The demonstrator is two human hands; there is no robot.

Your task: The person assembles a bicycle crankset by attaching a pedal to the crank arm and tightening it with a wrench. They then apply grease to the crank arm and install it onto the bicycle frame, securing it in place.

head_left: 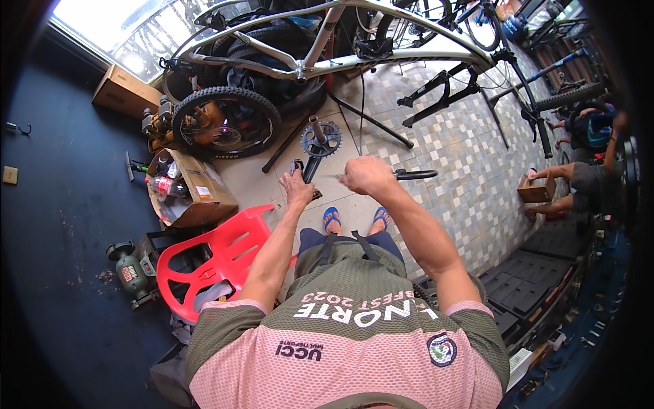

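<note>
My left hand (297,187) is closed around a pedal at the lower end of a black crank arm (311,168). That crank carries a toothed chainring (331,140), and its bare spindle (314,127) points up and away from me. Just right of it, my right hand (368,175) is a fist around a long-handled tool. The black looped handle (417,174) sticks out to the right of the fist, and a short metallic end shows on the left. What kind of tool it is, I cannot tell. The tool's end looks apart from the crank.
A pale bicycle frame (402,53) hangs ahead on a stand with black legs (378,127). Left are a wheel (227,123), a cardboard box (197,192) with bottles, a red plastic chair (216,262) and a bench grinder (133,274). Another person (586,180) sits far right by a small wooden box (537,187).
</note>
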